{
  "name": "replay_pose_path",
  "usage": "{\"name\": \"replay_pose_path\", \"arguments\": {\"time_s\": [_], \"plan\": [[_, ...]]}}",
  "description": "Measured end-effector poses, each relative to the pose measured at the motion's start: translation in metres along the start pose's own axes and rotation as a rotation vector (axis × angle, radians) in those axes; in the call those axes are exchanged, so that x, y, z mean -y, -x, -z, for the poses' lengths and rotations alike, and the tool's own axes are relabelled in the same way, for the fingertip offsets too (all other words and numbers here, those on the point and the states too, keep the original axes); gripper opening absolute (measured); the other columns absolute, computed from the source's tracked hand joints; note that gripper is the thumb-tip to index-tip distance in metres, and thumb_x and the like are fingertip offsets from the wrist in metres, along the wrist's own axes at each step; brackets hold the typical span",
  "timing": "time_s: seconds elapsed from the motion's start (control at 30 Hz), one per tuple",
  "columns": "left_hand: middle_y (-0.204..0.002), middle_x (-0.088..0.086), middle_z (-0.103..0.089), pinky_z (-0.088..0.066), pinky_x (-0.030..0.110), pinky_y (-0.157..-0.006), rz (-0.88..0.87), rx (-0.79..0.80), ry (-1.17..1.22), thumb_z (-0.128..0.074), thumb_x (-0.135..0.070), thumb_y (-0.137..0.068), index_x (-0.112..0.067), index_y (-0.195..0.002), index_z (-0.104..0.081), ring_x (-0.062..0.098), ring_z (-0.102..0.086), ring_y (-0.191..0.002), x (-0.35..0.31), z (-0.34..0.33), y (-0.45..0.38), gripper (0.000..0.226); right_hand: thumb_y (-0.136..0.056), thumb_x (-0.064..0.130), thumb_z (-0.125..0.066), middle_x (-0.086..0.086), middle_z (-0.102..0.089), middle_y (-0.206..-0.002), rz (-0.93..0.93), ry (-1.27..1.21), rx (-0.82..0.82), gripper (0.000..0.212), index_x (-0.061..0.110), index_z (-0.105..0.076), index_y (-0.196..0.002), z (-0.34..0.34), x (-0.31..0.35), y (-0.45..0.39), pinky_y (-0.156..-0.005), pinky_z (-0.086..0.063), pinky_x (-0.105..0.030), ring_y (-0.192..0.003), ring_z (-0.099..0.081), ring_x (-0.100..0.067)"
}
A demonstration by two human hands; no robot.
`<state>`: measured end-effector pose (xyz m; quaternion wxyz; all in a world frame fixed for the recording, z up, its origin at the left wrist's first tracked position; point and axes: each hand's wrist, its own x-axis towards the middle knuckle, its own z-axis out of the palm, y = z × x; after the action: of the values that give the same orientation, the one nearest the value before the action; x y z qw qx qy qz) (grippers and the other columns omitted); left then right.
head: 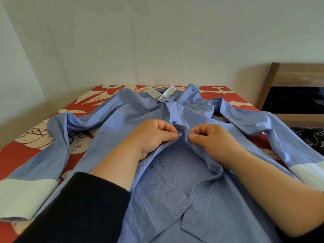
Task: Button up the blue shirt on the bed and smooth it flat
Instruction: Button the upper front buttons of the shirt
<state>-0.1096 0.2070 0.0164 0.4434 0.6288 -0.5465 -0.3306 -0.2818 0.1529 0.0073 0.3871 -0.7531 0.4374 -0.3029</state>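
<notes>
The blue shirt (201,199) with white collar and white cuffs lies face up on the bed (22,155), collar at the far side, sleeves spread out to both sides. Two dark buttons near the collar are fastened; below them the front gapes open. My left hand (154,135) pinches the left front edge at mid chest. My right hand (210,139) pinches the right placket edge, thumb and finger tips nearly touching the left hand's. A loose dark button (151,167) shows lower on the left panel.
The bed has a red cover with a cream pattern. A wooden headboard or cabinet (298,76) with a dark panel stands at the right. A dark patterned cloth (310,135) lies at the right bed edge. A plain wall runs behind the bed.
</notes>
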Motion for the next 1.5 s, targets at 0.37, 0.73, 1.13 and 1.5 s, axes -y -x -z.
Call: {"name": "replay_pose_path", "arguments": {"time_s": [0.37, 0.73, 1.13, 1.5], "plan": [[-0.057, -0.007, -0.065, -0.045, 0.02, -0.059, 0.087, 0.075, -0.011, -0.074, -0.011, -0.072, -0.022, -0.062, -0.069, 0.006, -0.058, -0.055, -0.003, -0.009, 0.0, 0.016, -0.084, 0.026, -0.059, 0.009, -0.058, -0.06, 0.155, 0.234, 0.013, 0.011, 0.024, -0.062, -0.074, -0.012, -0.001, 0.001, -0.048, -0.041, -0.012, -0.048, -0.048, -0.001], [-0.053, 0.0, -0.064, -0.047, 0.017, -0.049, 0.15, 0.068, 0.062, -0.069, -0.001, -0.074, -0.016, -0.064, -0.067, 0.007, -0.058, -0.05, -0.002, -0.012, 0.0, 0.019, -0.082, 0.021, -0.062, 0.01, -0.056, -0.052, 0.136, 0.145, -0.044, 0.012, 0.018, -0.067, -0.071, -0.014, -0.004, 0.002, -0.044, -0.039, -0.009, -0.042, -0.047, 0.002], [-0.05, 0.0, -0.063, -0.048, 0.017, -0.046, 0.186, -0.011, 0.095, -0.067, 0.0, -0.072, -0.015, -0.059, -0.064, 0.01, -0.058, -0.049, -0.002, -0.017, 0.0, 0.02, -0.079, 0.023, -0.065, 0.011, -0.064, -0.061, 0.125, 0.126, -0.126, 0.02, 0.031, -0.06, -0.063, -0.02, 0.0, 0.007, -0.049, -0.043, -0.006, -0.053, -0.054, 0.0], [-0.047, 0.0, -0.062, -0.044, 0.018, -0.044, 0.177, -0.054, 0.104, -0.067, 0.0, -0.069, -0.015, -0.056, -0.065, 0.011, -0.055, -0.045, 0.0, -0.022, -0.001, 0.02, -0.084, 0.014, -0.058, 0.01, -0.053, -0.036, -0.033, -0.105, -0.01, 0.028, 0.015, -0.064, -0.057, -0.014, 0.01, 0.009, -0.036, -0.037, -0.011, -0.032, -0.043, 0.001]]}}
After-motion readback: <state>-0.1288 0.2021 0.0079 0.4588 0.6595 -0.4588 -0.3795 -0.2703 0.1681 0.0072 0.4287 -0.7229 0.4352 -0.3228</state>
